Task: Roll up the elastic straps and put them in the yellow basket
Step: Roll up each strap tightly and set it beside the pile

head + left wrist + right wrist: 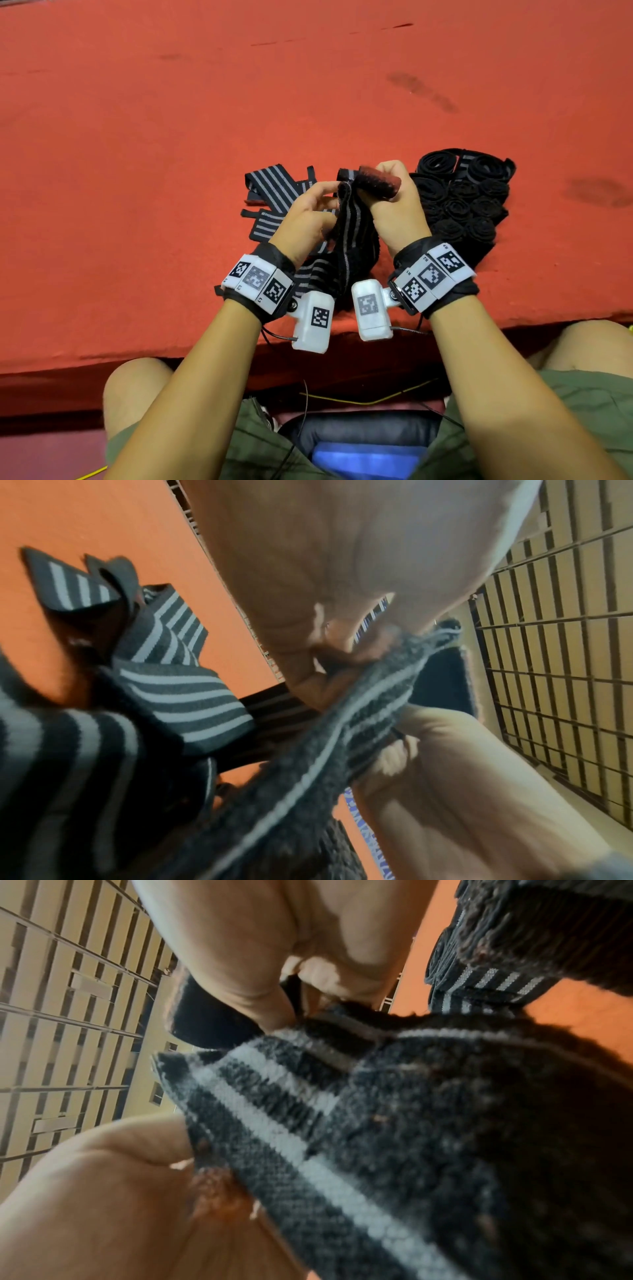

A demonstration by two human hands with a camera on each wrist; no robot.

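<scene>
A black elastic strap with grey stripes (349,222) hangs between both hands above the red table (171,137). My left hand (310,212) pinches its upper edge with thumb and fingers. My right hand (394,198) grips the strap's top end, where a dark reddish fuzzy patch (378,181) folds over the fingers. The same strap (342,737) runs across the left wrist view and fills the right wrist view (377,1137). Loose striped straps (270,195) lie flat to the left. A cluster of rolled black straps (462,202) sits to the right. No yellow basket shows.
The table's front edge (205,349) runs just behind my wrists, with my knees and a chair below it. Wide red surface stretches beyond the straps. A barred wall or grille (548,669) appears in the wrist views.
</scene>
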